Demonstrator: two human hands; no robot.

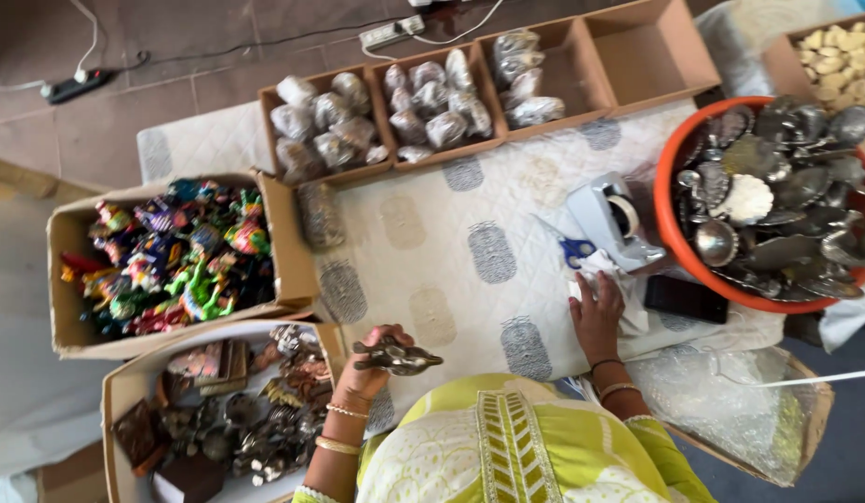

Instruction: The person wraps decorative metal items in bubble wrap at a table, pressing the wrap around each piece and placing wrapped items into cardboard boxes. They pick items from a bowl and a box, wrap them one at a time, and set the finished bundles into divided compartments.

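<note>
Quilted white cloth with grey oval prints covers the work surface, and a tiled floor shows beyond it at 12 o'clock.

Along the far edge sits one row of four cardboard compartments: the first two, from 10 o'clock, are full of wrapped bundles, the third holds about four, and the fourth has none. One more wrapped piece lies on the cloth just in front of the first compartment. At 9 o'clock one box holds many bright painted figures, too many to count. At 7 o'clock a second box holds dark metal pieces. At 3 o'clock one orange tub is heaped with silvery metal dishes. One tape dispenser stands beside the tub, one pair of blue-handled scissors next to it, one dark phone at 4 o'clock.

The left hand is clenched around a metal bird. The figure lies across the top of the fingers, with the thumb curled over it. Its long axis runs roughly level, from 9 to 3 o'clock, and its narrow end points toward 3 o'clock, out past the hand.

The right hand rests flat, fingers released and spread, on white paper on the cloth.
</note>
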